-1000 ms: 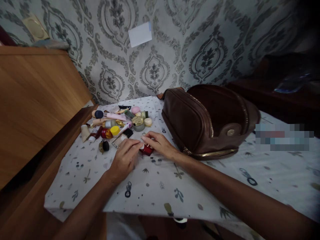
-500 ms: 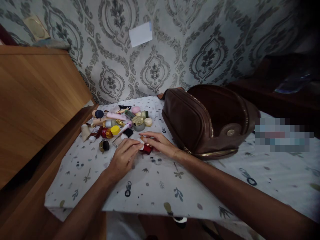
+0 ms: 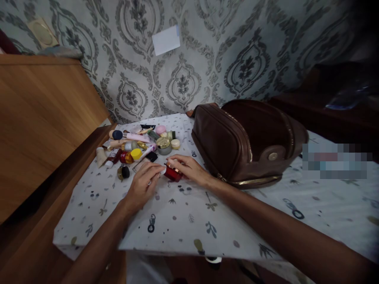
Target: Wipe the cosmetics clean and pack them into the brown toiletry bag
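Note:
A red bottle [image 3: 172, 173] with a shiny coppery top lies on the patterned white cloth [image 3: 177, 213]. My right hand [image 3: 189, 169] has its fingers round the bottle's top. Just left of it, my left hand [image 3: 145, 182] pinches a small white piece [image 3: 163, 170], possibly a wipe or pad, close to the bottle's left side. Behind my hands are several cosmetics, among them a yellow-lidded jar [image 3: 136, 154], a gold-lidded jar [image 3: 164, 145] and a pink tube [image 3: 137, 137]. A small jar with a black lid [image 3: 123, 172] stands left of my left hand.
A large brown leather bag [image 3: 237, 142] with its zip undone stands right of the cosmetics. A wooden cabinet [image 3: 47, 118] borders the left side. Patterned wallpaper rises behind, with a white card [image 3: 166, 40] on it. A blurred patch hides something at the far right.
My left hand has drawn slightly left with the white piece, away from the red bottle. More of the bottle shows now. My right hand has stayed at its top.

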Demonstrator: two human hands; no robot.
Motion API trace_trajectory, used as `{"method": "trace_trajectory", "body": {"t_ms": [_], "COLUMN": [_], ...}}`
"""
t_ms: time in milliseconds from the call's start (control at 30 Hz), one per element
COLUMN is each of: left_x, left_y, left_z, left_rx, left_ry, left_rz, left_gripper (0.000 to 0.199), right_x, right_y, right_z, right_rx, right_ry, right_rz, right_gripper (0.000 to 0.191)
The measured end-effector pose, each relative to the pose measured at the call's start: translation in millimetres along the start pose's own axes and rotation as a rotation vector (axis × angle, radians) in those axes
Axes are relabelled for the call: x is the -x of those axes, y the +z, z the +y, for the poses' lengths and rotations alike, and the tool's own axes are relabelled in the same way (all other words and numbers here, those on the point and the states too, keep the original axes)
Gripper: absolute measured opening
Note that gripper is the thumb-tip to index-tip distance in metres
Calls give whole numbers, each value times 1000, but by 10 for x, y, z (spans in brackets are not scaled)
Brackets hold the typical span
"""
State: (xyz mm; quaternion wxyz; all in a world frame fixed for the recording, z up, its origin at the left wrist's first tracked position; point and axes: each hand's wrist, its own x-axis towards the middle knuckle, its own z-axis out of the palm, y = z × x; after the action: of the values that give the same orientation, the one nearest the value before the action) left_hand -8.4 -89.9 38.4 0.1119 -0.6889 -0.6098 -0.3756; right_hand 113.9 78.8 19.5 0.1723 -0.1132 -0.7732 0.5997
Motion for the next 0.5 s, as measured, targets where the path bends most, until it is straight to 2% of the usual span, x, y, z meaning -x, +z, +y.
{"method": "trace_trajectory", "body": {"t_ms": [233,500], "left_x": [5,4], "left_y": [-6,39], "left_z": [-33,-4], "left_rx": [6,-55], "left_ry": [-50,21], "left_rz": [14,42], "left_gripper": [25,26], "right_x": [11,-6], "right_y": [10,20], "right_z": [-23,45], "right_rx": [-103,-15], "right_ry": [71,-36], "right_rz": [-72,-35], "right_gripper": [57,56]}}
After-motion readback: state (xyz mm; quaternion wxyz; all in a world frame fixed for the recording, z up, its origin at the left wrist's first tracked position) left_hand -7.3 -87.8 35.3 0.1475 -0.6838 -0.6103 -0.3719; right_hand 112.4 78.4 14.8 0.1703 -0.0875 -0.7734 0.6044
